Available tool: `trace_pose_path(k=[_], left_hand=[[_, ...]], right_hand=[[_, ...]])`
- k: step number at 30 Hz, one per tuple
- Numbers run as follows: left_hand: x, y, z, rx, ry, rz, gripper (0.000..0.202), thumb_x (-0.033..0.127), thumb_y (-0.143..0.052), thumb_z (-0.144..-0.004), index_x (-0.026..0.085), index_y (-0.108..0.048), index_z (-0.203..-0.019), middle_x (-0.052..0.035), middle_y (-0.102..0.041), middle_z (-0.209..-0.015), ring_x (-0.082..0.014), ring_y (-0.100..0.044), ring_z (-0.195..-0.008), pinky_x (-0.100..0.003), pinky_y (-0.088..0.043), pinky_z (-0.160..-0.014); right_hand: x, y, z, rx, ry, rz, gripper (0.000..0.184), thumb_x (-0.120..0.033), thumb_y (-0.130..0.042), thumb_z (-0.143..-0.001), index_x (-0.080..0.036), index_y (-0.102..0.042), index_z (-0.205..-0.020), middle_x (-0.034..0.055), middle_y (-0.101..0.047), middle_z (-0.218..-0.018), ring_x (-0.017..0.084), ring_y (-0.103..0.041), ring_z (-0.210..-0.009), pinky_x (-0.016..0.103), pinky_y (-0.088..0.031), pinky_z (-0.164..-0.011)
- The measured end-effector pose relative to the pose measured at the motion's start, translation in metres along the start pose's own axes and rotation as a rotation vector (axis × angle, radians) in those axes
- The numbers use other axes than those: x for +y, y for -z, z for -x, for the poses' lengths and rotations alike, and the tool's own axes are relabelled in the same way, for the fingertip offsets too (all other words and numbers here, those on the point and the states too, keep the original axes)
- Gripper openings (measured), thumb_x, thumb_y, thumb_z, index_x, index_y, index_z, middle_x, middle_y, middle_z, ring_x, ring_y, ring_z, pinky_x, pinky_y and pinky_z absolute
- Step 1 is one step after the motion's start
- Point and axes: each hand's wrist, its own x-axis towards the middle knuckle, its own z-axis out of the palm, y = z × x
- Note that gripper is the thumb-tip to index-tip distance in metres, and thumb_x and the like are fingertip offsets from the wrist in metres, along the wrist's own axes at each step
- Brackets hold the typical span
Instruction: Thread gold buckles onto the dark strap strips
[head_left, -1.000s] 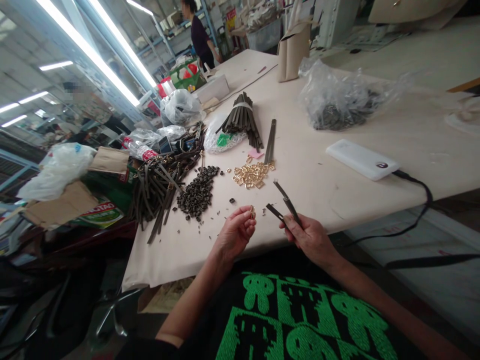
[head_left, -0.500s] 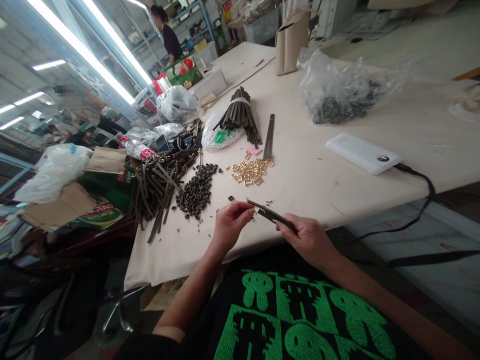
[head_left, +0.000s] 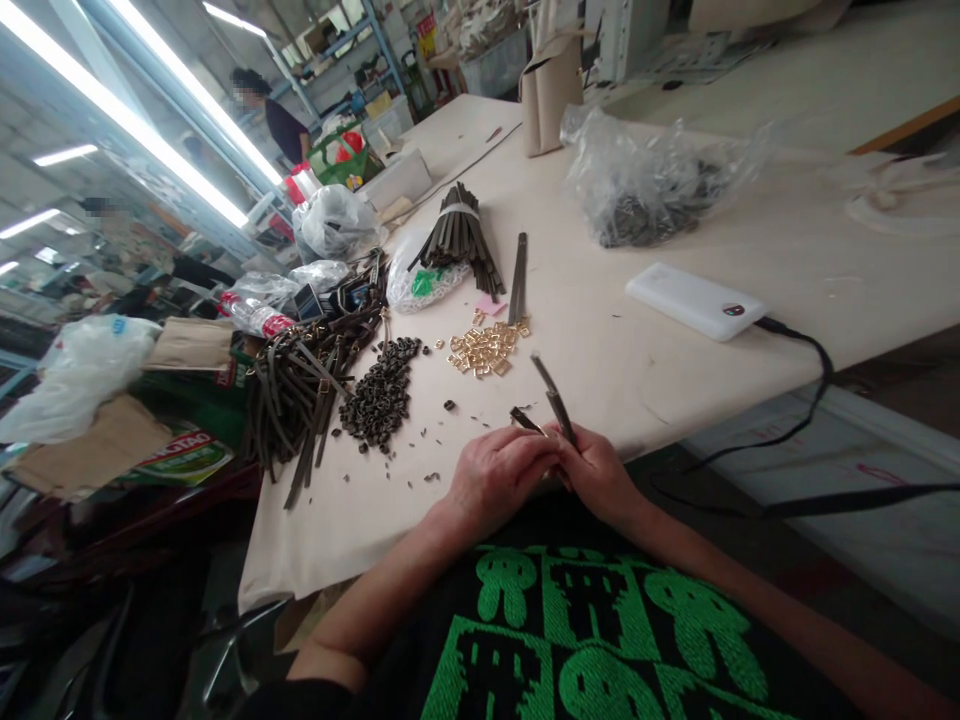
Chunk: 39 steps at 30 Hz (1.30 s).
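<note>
My left hand (head_left: 499, 475) and my right hand (head_left: 600, 470) meet at the near edge of the table (head_left: 675, 360), both closed on a folded dark leather strap (head_left: 553, 395) whose two ends stick up and away from my fingers. A gold buckle seen earlier in my left fingers is hidden now. Just beyond my hands lie a small heap of gold buckles (head_left: 484, 350) and a pile of small dark loops (head_left: 379, 395).
A heap of dark straps (head_left: 307, 375) lies at the table's left edge, a tied strap bundle (head_left: 457, 235) farther back. A white power bank (head_left: 694, 300) with a black cable sits right. A clear bag (head_left: 652, 185) of parts stands behind. A person stands far back left.
My left hand moved right from apart to touching the right hand on the strap. The strap went from a flat slant to ends pointing up. The view shifted slightly.
</note>
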Motion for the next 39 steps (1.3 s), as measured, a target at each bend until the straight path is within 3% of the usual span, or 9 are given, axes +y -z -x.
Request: trace_pose_path(k=[5,11,15,17,20,22,25,31,39], left_hand=[[0.001,-0.009,0.005,0.195,0.026,0.062,0.009,0.018,-0.071,-0.08,0.024,-0.073,-0.086,-0.0037,-0.07,-0.078,-0.0158,-0.063,-0.069,-0.028,-0.051,-0.067],[0.007,-0.01,0.007,0.075,-0.043,0.068,0.016,0.013,-0.068,-0.082,0.025,-0.076,-0.089,-0.0061,-0.073,-0.087,-0.0178,-0.066,-0.082,-0.03,-0.051,-0.077],[0.002,-0.014,0.009,0.294,0.015,0.122,0.01,0.016,-0.077,-0.074,0.022,-0.071,-0.079,-0.0014,-0.066,-0.076,-0.0121,-0.059,-0.065,-0.024,-0.048,-0.063],[-0.001,-0.017,0.01,0.369,0.109,0.238,0.021,0.019,-0.08,-0.071,0.022,-0.067,-0.087,0.0018,-0.063,-0.074,-0.0094,-0.055,-0.06,-0.022,-0.047,-0.058],[-0.004,-0.02,0.009,0.301,0.288,0.463,0.034,0.026,-0.082,-0.07,0.021,-0.064,-0.099,0.0022,-0.064,-0.077,-0.0087,-0.056,-0.059,-0.021,-0.046,-0.054],[-0.004,-0.02,0.008,0.222,0.362,0.542,0.029,0.031,-0.081,-0.07,0.019,-0.065,-0.091,0.0011,-0.065,-0.075,-0.0089,-0.056,-0.058,-0.02,-0.044,-0.052],[-0.004,-0.018,0.006,0.192,0.41,0.586,0.023,0.03,-0.081,-0.07,0.017,-0.066,-0.081,0.0005,-0.066,-0.072,-0.0088,-0.055,-0.059,-0.02,-0.043,-0.052],[-0.01,-0.018,0.005,0.136,0.455,0.722,0.018,0.026,-0.081,-0.071,0.017,-0.069,-0.082,0.0004,-0.067,-0.073,-0.0099,-0.058,-0.064,-0.019,-0.043,-0.054],[-0.015,-0.018,0.005,0.304,0.404,0.798,0.013,0.023,-0.076,-0.075,0.016,-0.065,-0.076,0.0019,-0.063,-0.067,-0.007,-0.052,-0.057,-0.019,-0.041,-0.055]], right_hand=[[0.001,0.002,0.003,-0.001,-0.039,-0.201,0.039,-0.055,-0.048,-0.095,-0.02,-0.054,-0.078,-0.004,-0.051,-0.059,0.01,-0.041,-0.043,0.022,-0.033,-0.042],[0.004,-0.001,0.001,-0.019,-0.02,-0.25,0.041,-0.057,-0.049,-0.094,-0.02,-0.054,-0.077,-0.0054,-0.047,-0.054,0.01,-0.04,-0.043,0.022,-0.031,-0.04],[-0.002,-0.001,0.003,-0.042,-0.018,-0.306,0.04,-0.058,-0.05,-0.092,-0.02,-0.054,-0.079,-0.0051,-0.049,-0.056,0.009,-0.039,-0.042,0.022,-0.031,-0.04],[-0.006,-0.001,0.004,-0.05,-0.005,-0.316,0.041,-0.058,-0.05,-0.093,-0.02,-0.053,-0.078,-0.0051,-0.05,-0.056,0.009,-0.039,-0.041,0.021,-0.031,-0.04],[-0.008,-0.001,0.006,-0.059,0.004,-0.277,0.041,-0.058,-0.048,-0.094,-0.02,-0.054,-0.08,-0.0042,-0.051,-0.058,0.009,-0.04,-0.042,0.022,-0.031,-0.04],[-0.006,0.0,0.006,-0.044,0.017,-0.213,0.042,-0.058,-0.046,-0.095,-0.02,-0.055,-0.081,-0.0037,-0.052,-0.059,0.01,-0.041,-0.042,0.022,-0.032,-0.04],[-0.005,0.002,0.007,-0.005,0.075,-0.056,0.04,-0.053,-0.041,-0.098,-0.02,-0.056,-0.082,-0.0028,-0.053,-0.059,0.011,-0.044,-0.045,0.024,-0.036,-0.044],[-0.01,0.009,0.006,-0.009,0.245,0.268,0.025,-0.037,-0.043,-0.097,-0.022,-0.059,-0.086,0.0002,-0.059,-0.065,0.017,-0.056,-0.061,0.028,-0.042,-0.059],[-0.016,0.014,0.005,-0.17,0.187,0.245,0.029,-0.034,-0.041,-0.098,-0.021,-0.057,-0.079,0.0001,-0.059,-0.066,0.015,-0.055,-0.06,0.027,-0.041,-0.059]])
